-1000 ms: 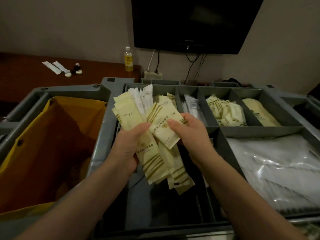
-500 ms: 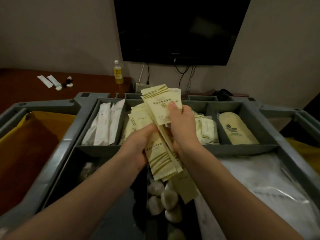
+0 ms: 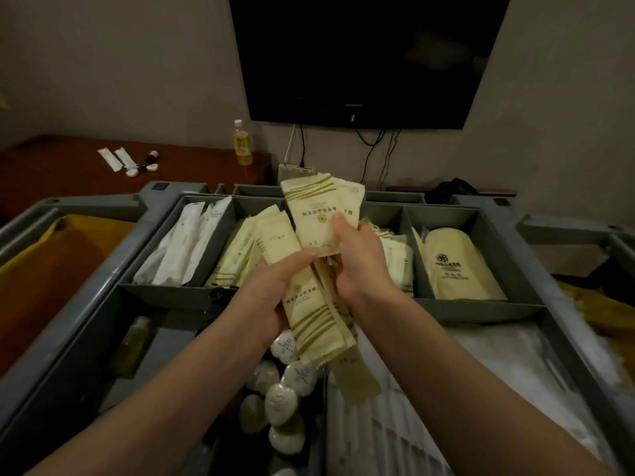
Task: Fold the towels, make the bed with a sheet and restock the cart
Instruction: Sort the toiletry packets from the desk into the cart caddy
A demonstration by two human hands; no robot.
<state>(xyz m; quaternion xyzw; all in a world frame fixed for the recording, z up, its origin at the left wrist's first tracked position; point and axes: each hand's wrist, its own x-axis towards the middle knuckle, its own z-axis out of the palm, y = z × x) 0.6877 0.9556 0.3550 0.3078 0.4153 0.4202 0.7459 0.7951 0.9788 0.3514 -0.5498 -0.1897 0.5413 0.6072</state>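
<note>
Head view, frame centre: left hand (image 3: 275, 297) and right hand (image 3: 357, 266) both grip cream sachets (image 3: 309, 255) above grey cart (image 3: 103, 269) tray.

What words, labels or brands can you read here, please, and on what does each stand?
Nothing reads clearly enough to quote.
Packets: flower logo and Chinese characters, blurred.
Oval pack: logo and characters, blurred.
Soaps: print too small.
TV: brand mark too small.
Bottle: label illegible.
</note>
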